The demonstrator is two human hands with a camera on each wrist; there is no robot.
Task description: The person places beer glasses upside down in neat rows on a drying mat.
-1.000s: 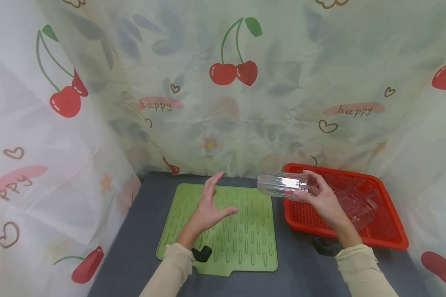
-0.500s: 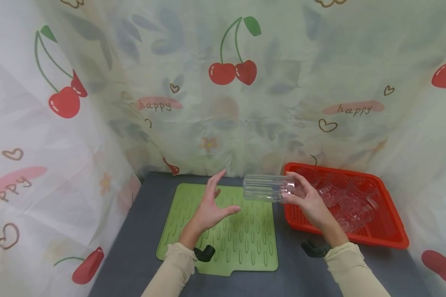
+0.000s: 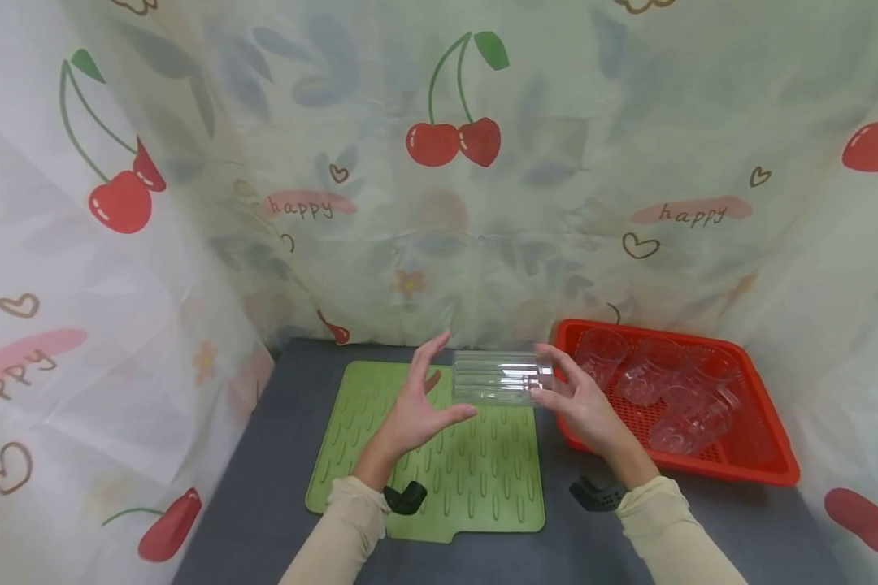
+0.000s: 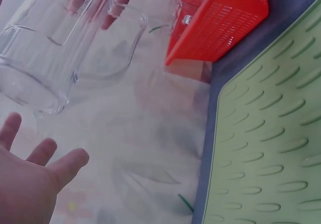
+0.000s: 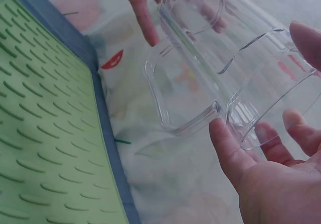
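A clear, ribbed mug (image 3: 492, 378) lies sideways in the air over the green mat's (image 3: 490, 463) far right part. My right hand (image 3: 588, 410) grips it near the rim end, with fingers and thumb on opposite sides in the right wrist view. Its loop handle (image 5: 159, 91) shows in that same view. My left hand (image 3: 415, 414) is spread, fingers and thumb apart, close to the mug's base end. In the left wrist view, a gap shows between those fingertips (image 4: 75, 158) and the mug (image 4: 47, 68).
A red perforated basket (image 3: 764, 398) at the right holds several clear glasses (image 3: 691, 422). The mat lies on a dark grey tabletop (image 3: 263, 455). Cherry-patterned sheeting (image 3: 454, 268) rises behind the table and along both sides.
My right hand has carried the mug leftward from beside the basket to over the mat, toward my left hand. The left hand has shifted slightly right, still spread.
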